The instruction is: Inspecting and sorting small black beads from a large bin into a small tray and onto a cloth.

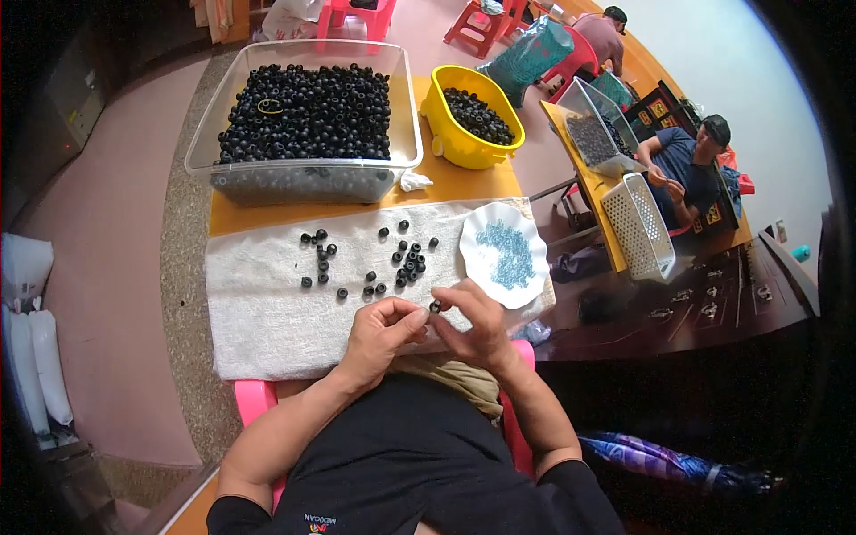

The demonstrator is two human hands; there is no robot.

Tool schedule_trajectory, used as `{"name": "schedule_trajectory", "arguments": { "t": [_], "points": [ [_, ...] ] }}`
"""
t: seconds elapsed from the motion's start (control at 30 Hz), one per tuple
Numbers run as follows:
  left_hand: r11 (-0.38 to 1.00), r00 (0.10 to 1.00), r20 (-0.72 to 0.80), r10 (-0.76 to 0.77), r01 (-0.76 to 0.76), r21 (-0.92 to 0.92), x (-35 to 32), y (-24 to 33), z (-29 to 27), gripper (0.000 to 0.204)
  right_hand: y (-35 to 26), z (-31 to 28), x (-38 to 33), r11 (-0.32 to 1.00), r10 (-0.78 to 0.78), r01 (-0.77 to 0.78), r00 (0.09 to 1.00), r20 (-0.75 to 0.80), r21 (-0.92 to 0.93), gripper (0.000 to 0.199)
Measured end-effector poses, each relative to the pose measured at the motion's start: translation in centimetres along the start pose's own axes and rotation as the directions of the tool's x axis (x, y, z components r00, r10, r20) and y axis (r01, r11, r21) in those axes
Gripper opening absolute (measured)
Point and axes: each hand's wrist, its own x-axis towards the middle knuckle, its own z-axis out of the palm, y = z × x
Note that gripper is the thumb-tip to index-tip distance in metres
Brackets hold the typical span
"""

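Across the upper middle of the frame stands a large clear bin [303, 169] heaped with black rings, and to its right a yellow tub [446, 134] holds more of the same. Below them a white towel [267, 330] covers the orange table [464, 183] through the centre of the picture, with a scatter of loose black rings [370, 259] lying on it. At the towel's right end sits a white scalloped plate [477, 245] carrying small blue-grey pieces [506, 254]. Just below centre the two hands meet over the towel's near edge: the left hand [379, 334] curls with thumb and forefinger pinched toward the right hand [477, 325], whose fingertips close on a single black ring [435, 306]. That ring sits between the two sets of fingertips, held above the cloth and just left of the plate. The grip looks slight, so the ring could slip and roll off the towel's near edge into the lap; a stray elbow could also nudge the plate, which overhangs the right side, and spill its pieces.
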Motion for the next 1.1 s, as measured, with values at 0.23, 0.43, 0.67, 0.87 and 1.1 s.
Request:
{"name": "schedule_trajectory", "arguments": {
  "t": [0.23, 0.43, 0.67, 0.87, 1.1],
  "points": [
    [0.999, 0.998, -0.039, -0.047, 0.048, 0.016, -0.3, 0.3, 0.3, 0.014, 7.1, -4.1, 5.6, 0.981, 0.053, -0.082, 0.986, -0.16, -0.179, 0.02],
    [0.999, 0.999, -0.018, -0.031, 0.031, 0.007, -0.1, -0.1, 0.1, 0.015, 11.8, -7.2, 15.4, 0.96, -0.029, -0.069, 0.94, -0.339, -0.273, 0.021],
    [0.999, 0.999, -0.016, -0.046, 0.046, -0.025, 0.0, 0.1, 0.0, 0.013, 10.0, -2.7, 12.8, 0.987, -0.035, 0.035, 0.999, 0.0, -0.156, 0.018],
    [0.997, 0.999, 0.036, 0.018, -0.021, 0.068, 0.2, -0.6, 0.0, 0.013, 5.4, 1.4, 10.2, 0.953, 0.106, -0.012, 0.949, 0.296, -0.303, 0.017],
    [0.997, 0.999, 0.033, 0.008, -0.01, 0.079, 0.0, -0.6, 0.0, 0.013, 4.2, 2.4, 9.7, 0.85, 0.326, -0.042, 0.824, 0.462, -0.525, 0.019]
  ]
}}
